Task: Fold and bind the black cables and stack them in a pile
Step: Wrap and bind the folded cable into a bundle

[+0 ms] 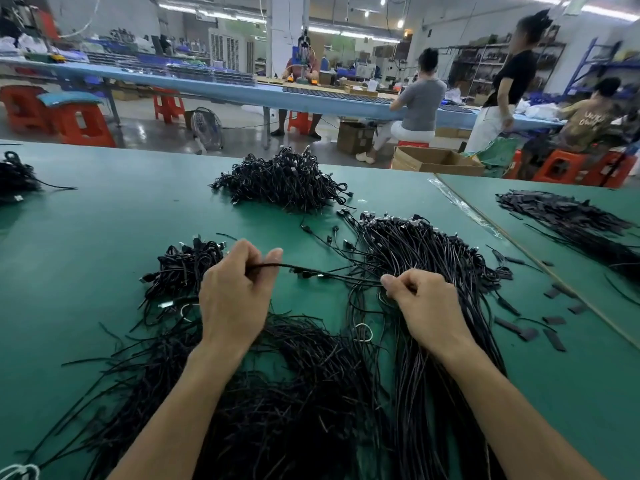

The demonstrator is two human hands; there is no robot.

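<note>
A thin black cable [311, 271] stretches between my two hands above the green table [104, 237]. My left hand [235, 292] pinches its folded end between thumb and fingers. My right hand [422, 299] grips the other stretch, fingers curled. Under my right hand lies a long bundle of straight unbound cables [415, 244] with connectors fanned at the far end. A small pile of bound cables [183, 268] sits just left of my left hand. A bigger heap of bound cables [284, 181] lies farther back. Loose black ties [277, 375] spread beneath my forearms.
Short black strips [519, 330] are scattered to the right, near a seam in the table. Another black heap [571, 216] lies at far right and one [14, 178] at far left. Beyond the table edge are red stools, cardboard boxes and several people.
</note>
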